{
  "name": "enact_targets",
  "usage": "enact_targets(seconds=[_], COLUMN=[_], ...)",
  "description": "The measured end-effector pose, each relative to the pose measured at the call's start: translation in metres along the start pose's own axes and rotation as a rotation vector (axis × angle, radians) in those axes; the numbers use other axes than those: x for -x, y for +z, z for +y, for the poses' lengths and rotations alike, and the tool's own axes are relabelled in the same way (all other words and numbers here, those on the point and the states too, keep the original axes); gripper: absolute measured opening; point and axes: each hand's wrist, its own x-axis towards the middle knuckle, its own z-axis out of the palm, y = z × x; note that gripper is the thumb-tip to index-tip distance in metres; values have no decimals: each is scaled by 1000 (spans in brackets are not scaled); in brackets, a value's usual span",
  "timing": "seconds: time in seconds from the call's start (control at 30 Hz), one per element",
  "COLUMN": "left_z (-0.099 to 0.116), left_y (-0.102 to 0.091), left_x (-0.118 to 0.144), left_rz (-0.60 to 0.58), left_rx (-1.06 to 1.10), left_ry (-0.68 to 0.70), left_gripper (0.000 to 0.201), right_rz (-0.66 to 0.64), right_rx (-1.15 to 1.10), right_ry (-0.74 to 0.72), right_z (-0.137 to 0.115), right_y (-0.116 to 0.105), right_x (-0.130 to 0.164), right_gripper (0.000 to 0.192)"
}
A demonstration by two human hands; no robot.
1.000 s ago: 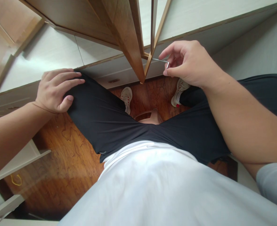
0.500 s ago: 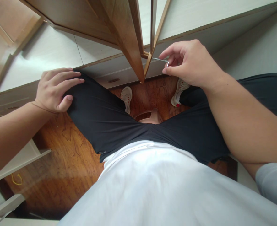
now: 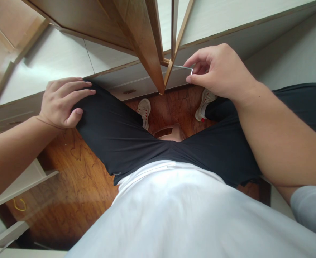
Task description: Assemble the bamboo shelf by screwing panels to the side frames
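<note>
My right hand (image 3: 211, 70) pinches the bent short end of a thin metal hex key (image 3: 183, 67). The key's long arm runs left to the narrow edge of a wooden frame (image 3: 170, 70); whether its tip sits inside a hole there, I cannot tell. This frame stands upright with its corner pointing toward me, beside a brown wooden panel (image 3: 93, 21). My left hand (image 3: 65, 102) lies on the knee of my dark trousers (image 3: 106, 122), fingers stretched out and holding nothing.
A pale ledge (image 3: 61, 53) with drawers (image 3: 125, 84) below it runs across in front. Another wooden piece (image 3: 13, 43) is at the upper left. Between my shoes is part of a pinkish stool (image 3: 174, 132). White shelving (image 3: 20, 193) and a yellow loop (image 3: 19, 205) are at the lower left.
The bent end of the hex key has turned slightly, with the fingers of my right hand shifting a little along with it. My left hand stays on the knee.
</note>
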Motion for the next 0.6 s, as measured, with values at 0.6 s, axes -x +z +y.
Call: enact_targets(seconds=[0.6], left_z=[0], left_y=[2], left_x=[0], left_rz=[28], left_rx=[14], left_ry=[37], left_gripper=[68], right_rz=[-38], right_rx=[174], right_ry=[-59], right_z=[-1], right_y=[-2], right_x=[1], right_gripper=[18])
